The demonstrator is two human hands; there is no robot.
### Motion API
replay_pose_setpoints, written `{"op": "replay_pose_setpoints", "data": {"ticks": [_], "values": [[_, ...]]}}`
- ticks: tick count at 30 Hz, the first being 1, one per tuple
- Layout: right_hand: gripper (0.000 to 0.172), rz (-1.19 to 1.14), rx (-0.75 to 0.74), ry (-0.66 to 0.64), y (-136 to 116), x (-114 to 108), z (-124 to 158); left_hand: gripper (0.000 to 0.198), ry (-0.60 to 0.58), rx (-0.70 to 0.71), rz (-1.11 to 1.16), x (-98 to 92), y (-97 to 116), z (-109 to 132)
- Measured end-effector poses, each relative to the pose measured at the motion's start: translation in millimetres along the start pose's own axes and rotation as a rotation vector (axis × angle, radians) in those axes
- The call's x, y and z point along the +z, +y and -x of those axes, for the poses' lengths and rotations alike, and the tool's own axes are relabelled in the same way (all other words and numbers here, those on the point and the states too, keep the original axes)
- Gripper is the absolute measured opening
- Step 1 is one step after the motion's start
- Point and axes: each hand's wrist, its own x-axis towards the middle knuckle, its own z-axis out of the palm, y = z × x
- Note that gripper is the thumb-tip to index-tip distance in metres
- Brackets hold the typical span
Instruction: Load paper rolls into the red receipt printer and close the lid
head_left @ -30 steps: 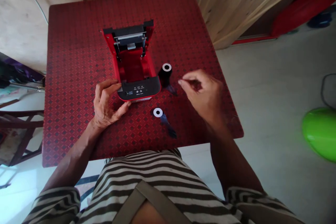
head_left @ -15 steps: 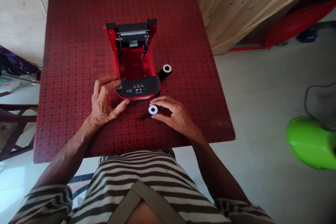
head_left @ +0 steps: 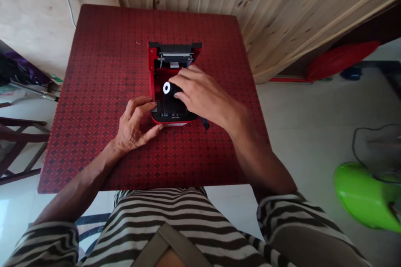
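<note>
A small red and black printer (head_left: 156, 75) stands with its lid open in the middle of a red patterned table (head_left: 103, 71). My right hand (head_left: 200, 94) is closed round a black ribbon roll with a white core (head_left: 167, 88) and holds it over the printer's open red bay. A dark strip of ribbon (head_left: 205, 124) trails out below that hand. My left hand (head_left: 134, 125) rests against the printer's front left corner, fingers spread on its edge. The second roll is hidden behind my right hand.
A wooden plank wall (head_left: 250, 4) runs behind the table. A bright green rounded object (head_left: 366, 196) with a dark cable sits on the floor at the right. A dark wooden chair frame (head_left: 15, 142) stands at the left. A red object (head_left: 341, 58) lies by the wall.
My right hand picked up the near roll from the table in front of the printer and carried it up over the open bay. The left hand stayed at the printer's corner.
</note>
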Motion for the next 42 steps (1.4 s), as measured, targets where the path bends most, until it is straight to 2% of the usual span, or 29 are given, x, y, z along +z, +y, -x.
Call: {"op": "replay_pose_setpoints", "data": {"ticks": [3,5,11,16,20,23,25,28,32,38,42], "values": [[0.019,0.108,-0.021,-0.058,10.7,25.3,-15.8,0.061,-0.002,-0.004,0.016,0.6,1.8,0.3],[0.021,0.149,-0.014,-0.055,10.7,31.9,-17.9,0.062,0.001,-0.003,0.033,0.9,2.3,0.2],[0.028,0.272,0.109,-0.245,3.2,27.1,-28.1,0.06,-0.015,-0.002,0.014,0.7,2.2,0.2],[0.021,0.295,0.143,-0.32,3.1,22.5,-36.0,0.059,-0.02,-0.014,0.004,-0.6,3.6,0.2],[0.022,0.165,0.051,-0.258,-4.3,4.3,-21.6,0.06,-0.024,-0.021,0.005,-0.9,4.8,0.1],[0.023,0.004,0.0,-0.267,-14.6,-9.4,-0.3,0.06,-0.016,-0.018,0.007,-0.5,5.2,0.2],[0.019,-0.059,0.006,-0.238,-19.2,-10.7,13.2,0.059,-0.01,-0.013,0.004,-1.6,5.3,-0.6],[0.017,-0.133,0.027,-0.108,-19.1,-2.2,25.5,0.053,-0.022,-0.013,0.04,-7.3,5.4,-4.6],[0.017,-0.253,0.04,-0.008,-11.8,6.9,24.6,0.045,-0.074,-0.033,0.113,-18.1,4.8,-14.1],[0.01,-0.445,0.108,-0.042,-3.4,2.2,12.4,0.037,-0.073,-0.043,0.08,-22.2,1.8,-25.6],[0.013,-0.513,0.187,-0.012,-1.6,1.1,8.3,0.033,-0.074,-0.028,0.061,-21.1,-0.8,-33.8]]}}
